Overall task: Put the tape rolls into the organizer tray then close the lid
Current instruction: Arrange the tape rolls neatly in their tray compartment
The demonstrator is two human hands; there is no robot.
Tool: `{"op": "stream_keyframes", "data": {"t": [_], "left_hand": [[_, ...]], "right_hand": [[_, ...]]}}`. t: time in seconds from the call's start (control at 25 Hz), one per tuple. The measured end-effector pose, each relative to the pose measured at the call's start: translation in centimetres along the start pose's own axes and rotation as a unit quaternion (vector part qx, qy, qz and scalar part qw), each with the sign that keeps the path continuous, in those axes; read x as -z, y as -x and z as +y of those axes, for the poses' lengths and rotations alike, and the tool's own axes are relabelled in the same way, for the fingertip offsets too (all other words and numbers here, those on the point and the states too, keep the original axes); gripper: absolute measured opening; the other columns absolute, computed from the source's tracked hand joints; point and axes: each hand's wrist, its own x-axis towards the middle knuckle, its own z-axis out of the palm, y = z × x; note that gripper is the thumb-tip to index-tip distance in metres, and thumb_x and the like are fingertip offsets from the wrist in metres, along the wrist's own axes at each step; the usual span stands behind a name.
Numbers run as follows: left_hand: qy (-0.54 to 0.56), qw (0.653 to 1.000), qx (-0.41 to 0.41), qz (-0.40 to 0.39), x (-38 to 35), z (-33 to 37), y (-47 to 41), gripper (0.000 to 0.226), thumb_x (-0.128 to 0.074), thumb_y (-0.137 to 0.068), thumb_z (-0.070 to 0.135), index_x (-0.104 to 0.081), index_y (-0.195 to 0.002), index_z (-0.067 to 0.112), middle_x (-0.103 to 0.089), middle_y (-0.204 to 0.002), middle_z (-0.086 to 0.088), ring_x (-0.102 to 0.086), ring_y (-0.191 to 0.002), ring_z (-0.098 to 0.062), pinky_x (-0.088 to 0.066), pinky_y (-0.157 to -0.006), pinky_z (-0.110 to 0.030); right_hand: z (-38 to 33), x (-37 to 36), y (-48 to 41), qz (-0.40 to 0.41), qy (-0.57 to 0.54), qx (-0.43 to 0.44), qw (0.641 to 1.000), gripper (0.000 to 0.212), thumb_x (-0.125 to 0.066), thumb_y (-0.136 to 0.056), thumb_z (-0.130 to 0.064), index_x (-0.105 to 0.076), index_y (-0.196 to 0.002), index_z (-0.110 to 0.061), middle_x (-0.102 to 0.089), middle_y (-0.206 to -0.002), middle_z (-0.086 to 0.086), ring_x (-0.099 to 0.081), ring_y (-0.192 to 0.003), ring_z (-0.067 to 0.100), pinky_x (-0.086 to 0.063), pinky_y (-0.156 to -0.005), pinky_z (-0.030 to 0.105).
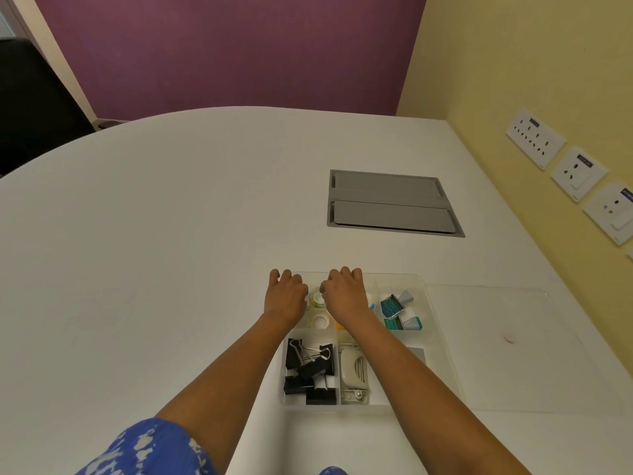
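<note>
Blue patterned sleeve [147, 447], bottom left of the frame; two bare forearms run up from it to the centre.

Organizer tray [442, 341], clear plastic, lower centre-right on the white bench [154, 269]. Lower-left compartment: black binder clips [310, 371], heaped. Compartment just right of it: beige stapler-like tool [352, 370]. Upper-right compartment: teal and grey pieces [397, 310], kind not legible.

Tape rolls [318, 310], pale, at least two, in the upper-left compartment: one with a greenish band between the two hands, one white just below it in the frame. Both appear already inside the tray.

Left hand [286, 296], knuckles up, fingers curled down over the tray's upper-left corner, likely steadying or settling the contents. Its grip is hidden under the hand; I cannot tell whether it has hold of anything.

Right hand [344, 294], same posture, thumb and forefinger close against the greenish roll, as if seating it. Whether that grip is closed on the roll or only touching it cannot be told.

Lid [513, 337], clear sheet, lying flat on the bench to the right of the tray, touching its right edge, so the compartments stay reachable. Not yet closed.

Grey hatch [390, 204], set into the bench, centre-right. Wall sockets [561, 166], right edge.
</note>
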Motion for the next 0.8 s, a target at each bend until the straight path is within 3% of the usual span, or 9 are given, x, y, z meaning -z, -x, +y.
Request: {"op": "stream_keyframes", "data": {"t": [0.16, 0.32, 0.8], "left_hand": [[-0.003, 1.0, 0.002, -0.01, -0.4, 0.1, -0.2, 0.04, -0.053, -0.092, 0.039, -0.058, -0.127, 0.019, -0.044, -0.142, -0.004, -0.032, -0.136, -0.022, -0.011, -0.117, -0.045], [-0.012, 1.0, 0.022, -0.012, -0.6, 0.3, -0.5, 0.043, -0.053, -0.092, 0.044, -0.057, -0.128, 0.02, -0.04, -0.142, -0.005, -0.03, -0.136, -0.024, -0.011, -0.117, -0.046], [-0.048, 0.997, 0.017, -0.052, -1.4, 0.7, -1.5, 0.043, -0.058, -0.092, 0.038, -0.052, -0.133, 0.029, -0.038, -0.139, -0.006, -0.024, -0.137, -0.027, -0.012, -0.116, -0.045]], "right_hand": [[-0.7, -0.6, -0.4, -0.019, 0.023, 0.023, 0.999, 0.027, -0.05, -0.095, -0.018, -0.066, -0.117, -0.014, -0.059, -0.12, 0.007, -0.046, -0.118, 0.027, -0.03, -0.103, 0.038], [-0.8, -1.0, -0.7, -0.025, 0.042, 0.037, 0.998, 0.026, -0.05, -0.096, -0.019, -0.067, -0.114, -0.011, -0.059, -0.118, 0.009, -0.046, -0.119, 0.029, -0.031, -0.104, 0.039], [-0.5, -1.4, -0.2, -0.056, 0.06, 0.032, 0.996, 0.027, -0.046, -0.097, -0.015, -0.065, -0.115, -0.011, -0.053, -0.128, 0.012, -0.038, -0.128, 0.032, -0.023, -0.113, 0.041]]}}
